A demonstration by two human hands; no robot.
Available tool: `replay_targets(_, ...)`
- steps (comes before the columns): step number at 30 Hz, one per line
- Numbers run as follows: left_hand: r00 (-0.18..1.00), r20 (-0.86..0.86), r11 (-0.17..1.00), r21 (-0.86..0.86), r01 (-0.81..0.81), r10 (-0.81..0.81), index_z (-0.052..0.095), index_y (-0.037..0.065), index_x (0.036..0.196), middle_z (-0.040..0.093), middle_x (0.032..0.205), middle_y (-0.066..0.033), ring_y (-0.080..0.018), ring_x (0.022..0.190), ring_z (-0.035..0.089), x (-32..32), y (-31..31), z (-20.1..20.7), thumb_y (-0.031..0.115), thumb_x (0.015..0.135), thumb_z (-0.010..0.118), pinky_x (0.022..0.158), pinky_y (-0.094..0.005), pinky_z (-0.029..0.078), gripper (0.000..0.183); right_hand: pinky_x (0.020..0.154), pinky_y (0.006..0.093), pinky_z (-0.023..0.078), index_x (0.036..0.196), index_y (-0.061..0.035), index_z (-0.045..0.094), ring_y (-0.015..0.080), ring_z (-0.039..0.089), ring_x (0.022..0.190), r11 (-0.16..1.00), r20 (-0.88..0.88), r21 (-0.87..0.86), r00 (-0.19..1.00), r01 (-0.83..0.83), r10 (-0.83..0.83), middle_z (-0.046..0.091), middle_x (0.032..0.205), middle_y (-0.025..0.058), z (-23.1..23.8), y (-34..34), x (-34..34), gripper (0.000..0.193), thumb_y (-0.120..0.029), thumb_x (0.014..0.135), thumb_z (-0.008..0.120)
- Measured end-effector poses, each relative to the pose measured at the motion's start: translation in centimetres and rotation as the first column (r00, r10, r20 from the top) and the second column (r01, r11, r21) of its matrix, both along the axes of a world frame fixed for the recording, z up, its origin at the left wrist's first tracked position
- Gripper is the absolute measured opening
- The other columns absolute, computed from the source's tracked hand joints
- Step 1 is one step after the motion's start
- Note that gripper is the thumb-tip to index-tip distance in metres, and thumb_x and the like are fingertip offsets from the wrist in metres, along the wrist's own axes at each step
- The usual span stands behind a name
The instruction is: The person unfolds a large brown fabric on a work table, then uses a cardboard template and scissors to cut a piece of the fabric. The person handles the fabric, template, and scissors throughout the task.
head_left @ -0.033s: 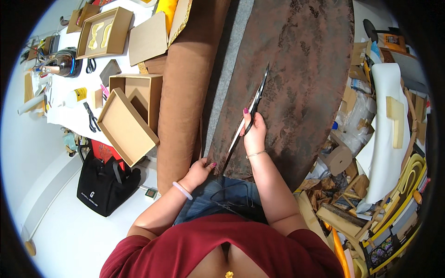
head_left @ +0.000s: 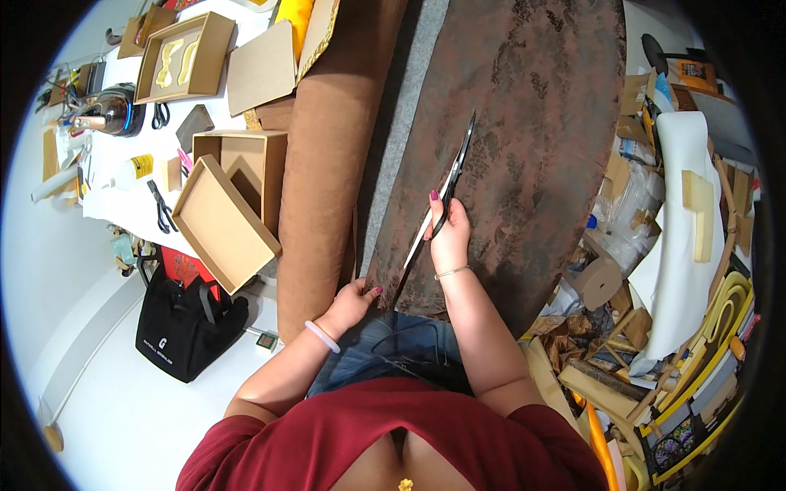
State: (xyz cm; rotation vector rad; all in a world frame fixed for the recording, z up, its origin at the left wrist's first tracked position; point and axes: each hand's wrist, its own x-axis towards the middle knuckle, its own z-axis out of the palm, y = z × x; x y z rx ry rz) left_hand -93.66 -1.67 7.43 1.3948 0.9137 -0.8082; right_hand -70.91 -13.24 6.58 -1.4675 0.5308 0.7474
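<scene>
Dark brown mottled fabric (head_left: 524, 147) lies spread in front of me, its near edge at my lap. My right hand (head_left: 450, 233) is closed round the black handles of scissors (head_left: 461, 155), whose blades point away from me over the fabric. From the scissors a narrow pale line (head_left: 416, 245) slants down to the near edge; whether it is a slit or a strip I cannot tell. My left hand (head_left: 352, 303) pinches the fabric's near left corner, thumb on top and fingers partly hidden beneath.
A thick brown fabric roll (head_left: 323, 164) lies left of the spread fabric. Beyond it, cardboard boxes (head_left: 225, 221), a bottle (head_left: 131, 172) and black-handled scissors (head_left: 161, 209) rest on a white table. A black bag (head_left: 184, 327) stands lower left. Foam and scraps (head_left: 630, 327) crowd the right side.
</scene>
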Motion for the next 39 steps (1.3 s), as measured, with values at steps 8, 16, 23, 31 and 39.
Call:
replay_targets(8,1.000,0.002,1.000,0.012,-0.009,0.009,0.069,-0.002,0.118,0.075,0.103,-0.0078,-0.0144,0.093,0.062,0.2,-0.1,0.1,0.022,0.103,0.066,0.091,-0.0314,0.051,0.028,0.046,0.0250,0.040,0.089,-0.0084,0.054,0.0086,0.048,0.048,0.999,0.023,0.038,1.000,-0.001,0.000,0.051,0.062,-0.0016,0.3,0.2,1.6,0.035,-0.038,0.103,0.066)
replay_targets(16,1.000,0.006,1.000,0.022,-0.006,0.006,0.069,-0.002,0.117,0.075,0.103,-0.0115,-0.0180,0.093,0.065,0.4,0.0,0.2,0.022,0.103,0.067,0.090,-0.0329,0.051,0.028,0.046,0.0249,0.039,0.086,-0.0087,0.054,0.0091,0.047,0.047,1.000,0.031,0.016,1.000,0.006,-0.007,0.052,0.062,-0.0008,0.1,0.6,2.3,0.036,-0.038,0.102,0.067)
replay_targets(23,0.999,-0.016,0.999,0.016,0.040,-0.040,0.069,-0.003,0.118,0.076,0.107,-0.0179,-0.0242,0.097,0.070,0.5,0.2,0.3,0.021,0.102,0.066,0.093,-0.0356,0.052,0.028,0.047,0.0254,0.041,0.085,-0.0084,0.054,0.0096,0.048,0.048,0.999,0.002,0.039,1.000,0.023,-0.023,0.054,0.065,-0.0003,-0.1,0.8,3.2,0.038,-0.039,0.102,0.068)
replay_targets(31,1.000,-0.008,1.000,-0.002,0.019,-0.019,0.069,-0.003,0.116,0.075,0.102,-0.0111,-0.0175,0.091,0.064,0.6,0.2,0.5,0.021,0.102,0.067,0.090,-0.0325,0.051,0.028,0.047,0.0245,0.040,0.086,-0.0082,0.055,0.0084,0.048,0.048,0.995,0.008,0.084,0.998,0.060,-0.060,0.053,0.063,-0.0006,-0.3,1.3,4.7,0.039,-0.041,0.098,0.072)
replay_targets(39,1.000,-0.004,1.000,-0.018,-0.008,0.008,0.069,-0.003,0.112,0.074,0.099,-0.0073,-0.0144,0.090,0.061,0.5,0.1,0.3,0.022,0.103,0.067,0.088,-0.0315,0.051,0.027,0.048,0.0253,0.040,0.085,-0.0078,0.054,0.0093,0.048,0.048,0.994,0.045,0.094,0.997,0.063,-0.068,0.053,0.063,-0.0003,-0.2,1.7,5.9,0.039,-0.040,0.099,0.072)
